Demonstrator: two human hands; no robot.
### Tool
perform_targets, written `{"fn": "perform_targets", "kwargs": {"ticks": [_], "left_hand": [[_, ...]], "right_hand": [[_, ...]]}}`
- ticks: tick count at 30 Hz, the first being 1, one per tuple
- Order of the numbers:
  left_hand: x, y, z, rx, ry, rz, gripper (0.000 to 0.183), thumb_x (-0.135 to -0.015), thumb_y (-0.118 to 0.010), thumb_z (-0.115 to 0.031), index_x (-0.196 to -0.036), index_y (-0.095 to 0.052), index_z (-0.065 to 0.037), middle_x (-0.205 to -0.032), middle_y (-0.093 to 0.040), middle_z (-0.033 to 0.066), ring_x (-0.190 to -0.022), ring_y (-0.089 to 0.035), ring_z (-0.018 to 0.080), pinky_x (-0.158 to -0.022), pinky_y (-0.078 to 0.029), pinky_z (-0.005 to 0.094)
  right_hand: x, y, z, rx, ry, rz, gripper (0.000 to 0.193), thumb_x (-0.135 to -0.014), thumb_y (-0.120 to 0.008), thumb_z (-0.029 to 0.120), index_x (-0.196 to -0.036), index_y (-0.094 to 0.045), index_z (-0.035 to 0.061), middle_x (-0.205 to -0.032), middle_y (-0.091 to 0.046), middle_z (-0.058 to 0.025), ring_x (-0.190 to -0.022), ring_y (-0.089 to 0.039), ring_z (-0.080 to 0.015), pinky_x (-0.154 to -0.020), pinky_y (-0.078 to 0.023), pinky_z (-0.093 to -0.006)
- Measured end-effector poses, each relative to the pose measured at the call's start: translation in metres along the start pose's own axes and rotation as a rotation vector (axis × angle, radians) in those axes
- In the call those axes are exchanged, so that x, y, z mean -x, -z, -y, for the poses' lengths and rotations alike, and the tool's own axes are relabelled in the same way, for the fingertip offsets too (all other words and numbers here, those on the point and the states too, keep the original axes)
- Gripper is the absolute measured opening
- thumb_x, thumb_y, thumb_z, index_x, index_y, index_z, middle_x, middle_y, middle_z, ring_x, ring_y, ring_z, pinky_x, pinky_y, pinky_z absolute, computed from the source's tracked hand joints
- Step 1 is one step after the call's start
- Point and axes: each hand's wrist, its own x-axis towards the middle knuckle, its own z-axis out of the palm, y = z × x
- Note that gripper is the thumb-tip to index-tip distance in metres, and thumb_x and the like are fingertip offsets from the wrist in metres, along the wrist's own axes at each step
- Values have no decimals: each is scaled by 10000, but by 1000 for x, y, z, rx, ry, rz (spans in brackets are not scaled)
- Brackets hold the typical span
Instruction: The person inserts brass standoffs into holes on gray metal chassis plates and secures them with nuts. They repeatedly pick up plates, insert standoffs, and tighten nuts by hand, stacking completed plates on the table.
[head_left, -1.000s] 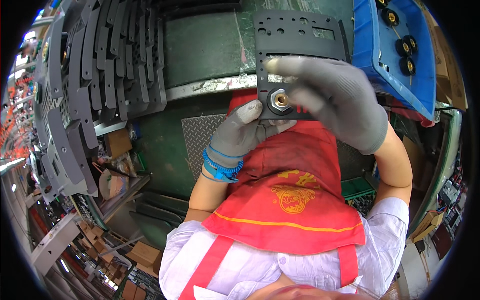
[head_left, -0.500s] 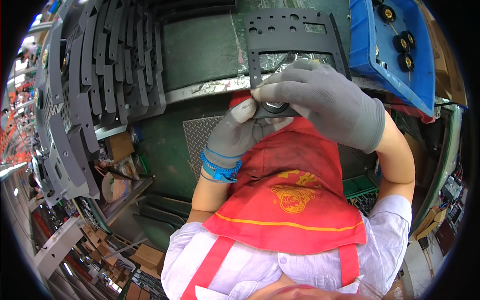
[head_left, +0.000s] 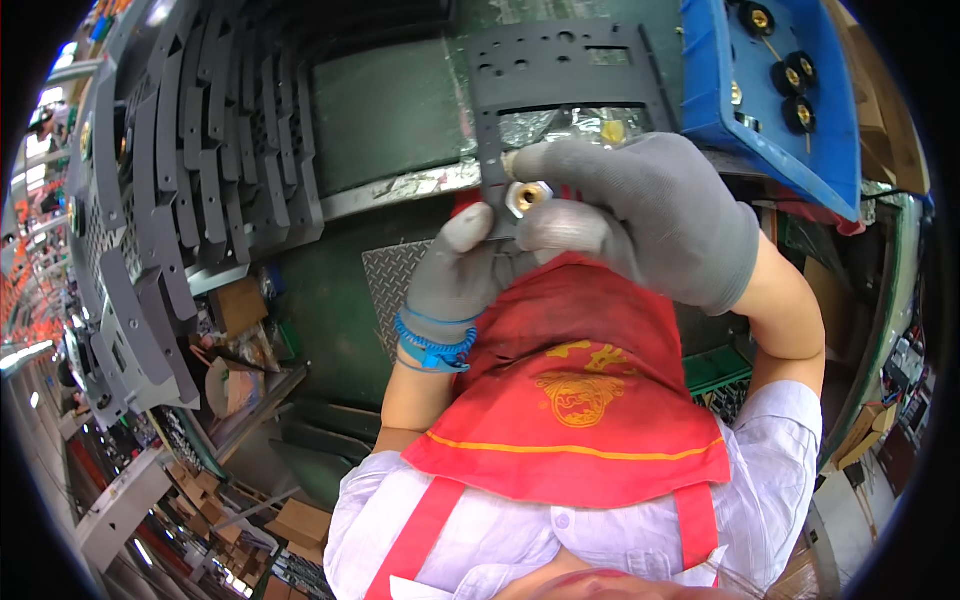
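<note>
A dark grey metal panel (head_left: pixel 545 68) with round holes and rectangular cutouts lies with its near end over the bench edge. My left hand (head_left: pixel 455 262), gloved in grey, is closed on its near left corner, thumb on top and the other fingers mostly hidden underneath. At that near end sits a silver hex nut (head_left: pixel 516 201) around a brass-coloured threaded centre. My right hand (head_left: pixel 665 215), also gloved, has its forefinger along the far side of the nut and its thumb on the near side. Its other fingers are out of sight.
On the right stands a blue bin (head_left: pixel 705 85) holding several black round parts (head_left: pixel 800 115) with brass centres and leads. Many dark bent metal panels (head_left: pixel 215 130) stand in a row at left. Clear plastic film (head_left: pixel 570 126) shows through the panel's cutout. Below is a treadplate sheet (head_left: pixel 385 290).
The nut, mostly covered before, now shows clearly. My right thumb and forefinger have opened wider around it. In the picture, the bench, panel and bin sit slightly further left.
</note>
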Motion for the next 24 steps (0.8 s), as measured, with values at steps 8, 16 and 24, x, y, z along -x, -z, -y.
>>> {"fn": "perform_targets", "kwargs": {"ticks": [8,16,24], "left_hand": [[7,-39,-25,-548,-84,-363,461,-1002,-463,-301,-1221,-533,98,-969,-677,195,-861,-692,281,-860,-569,409],[-1,-49,-23,-856,-167,-496,377,-1003,-521,-247,-1164,-522,94,-793,-619,123,-691,-649,181,-773,-590,393],[-4,-47,3,-975,-531,-701,444,-993,-507,-133,-1358,-403,97,-858,-609,129,-716,-655,177,-766,-584,369]], "right_hand": [[38,135,-41,416,-246,-125,357,-840,-611,-24,-1192,-637,31,-1104,-657,-107,-1013,-624,-230,-903,-476,-326],[33,110,-88,613,-394,-71,463,-858,-720,272,-1242,-563,67,-1088,-593,-166,-996,-623,-303,-878,-496,-385],[28,111,-85,610,-579,59,460,-901,-623,359,-1233,-556,47,-1055,-660,-240,-1007,-652,-361,-889,-514,-416]]}}
